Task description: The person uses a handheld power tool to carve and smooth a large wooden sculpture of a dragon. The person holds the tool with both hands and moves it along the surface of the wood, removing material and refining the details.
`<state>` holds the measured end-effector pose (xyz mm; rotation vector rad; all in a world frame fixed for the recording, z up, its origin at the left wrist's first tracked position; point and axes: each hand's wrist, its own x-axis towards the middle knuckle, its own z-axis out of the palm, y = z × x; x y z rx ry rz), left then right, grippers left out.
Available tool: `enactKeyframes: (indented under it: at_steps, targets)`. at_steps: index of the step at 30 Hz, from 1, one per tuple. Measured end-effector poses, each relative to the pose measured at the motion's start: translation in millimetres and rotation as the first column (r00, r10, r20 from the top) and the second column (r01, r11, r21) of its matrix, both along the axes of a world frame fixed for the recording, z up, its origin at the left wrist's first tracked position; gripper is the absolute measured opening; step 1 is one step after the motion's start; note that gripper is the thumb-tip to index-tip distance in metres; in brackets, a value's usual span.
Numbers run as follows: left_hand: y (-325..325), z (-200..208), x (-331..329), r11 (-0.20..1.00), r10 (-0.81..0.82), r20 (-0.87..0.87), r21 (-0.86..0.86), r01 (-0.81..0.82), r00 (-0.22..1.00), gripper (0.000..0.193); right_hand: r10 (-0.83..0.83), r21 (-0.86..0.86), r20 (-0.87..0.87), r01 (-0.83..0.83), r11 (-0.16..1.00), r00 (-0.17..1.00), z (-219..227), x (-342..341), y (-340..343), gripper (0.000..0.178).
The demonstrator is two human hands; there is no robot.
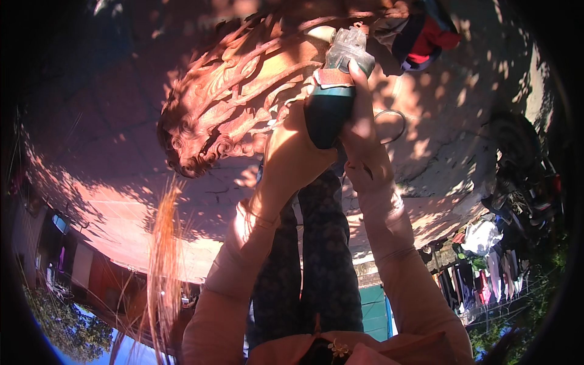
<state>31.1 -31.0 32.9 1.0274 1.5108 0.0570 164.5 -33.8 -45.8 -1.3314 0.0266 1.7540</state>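
Observation:
With both hands I hold a power tool that looks like an angle grinder (329,115), with a dark green body and a worn grey metal head. My left hand (297,148) is wrapped round the body from the left. My right hand (365,125) grips it from the right, a finger stretched along toward the metal head. The head is over the right part of a reddish-brown carved wooden piece (210,115) with scrolls and openwork. Whether the tool touches the wood I cannot tell; its working end is hidden.
A thin dark cord (404,125) loops beside my right wrist. Red and dark cloth (423,42) lies at the far right of the carving. Paved ground (103,134) in dappled shade surrounds it. Clothes (486,277) hang at the lower right. Strands of hair (164,261) cross the lower left.

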Motion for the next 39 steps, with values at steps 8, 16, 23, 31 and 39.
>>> enactKeyframes:
  at_steps: [8, 16, 23, 31, 39]
  targets:
    - [-27.5, 3.0, 6.7, 0.999, -0.033, -0.034, -0.006, 0.033, 0.999, 0.075, -0.217, -0.234, -0.315, 0.146, 0.961, 0.924, 1.2, -3.1, -11.5, 0.043]
    - [-28.1, -8.8, 26.8, 0.989, 0.086, 0.010, -0.121, -0.084, 0.996, 0.083, -0.086, -0.151, -0.493, 0.012, 0.988, 0.866, -9.9, 28.6, -7.7, 0.049]
    - [-23.3, -11.4, 18.5, 0.975, 0.064, 0.025, -0.216, -0.058, 0.998, 0.078, -0.017, 0.248, 0.253, -0.048, 0.968, 0.967, -6.7, 5.1, -31.5, 0.049]
    - [-22.0, 0.8, 22.2, 0.986, 0.070, 0.076, -0.156, -0.057, 0.995, 0.064, -0.205, -0.186, -0.368, 0.144, 0.972, 0.907, -14.3, 19.3, -15.0, 0.045]
    - [-16.0, -16.2, -2.1, 0.994, -0.086, 0.209, -0.054, 0.100, 0.974, 0.070, -0.214, -0.172, -0.264, 0.173, 0.970, 0.941, -17.4, 1.2, -21.3, 0.049]
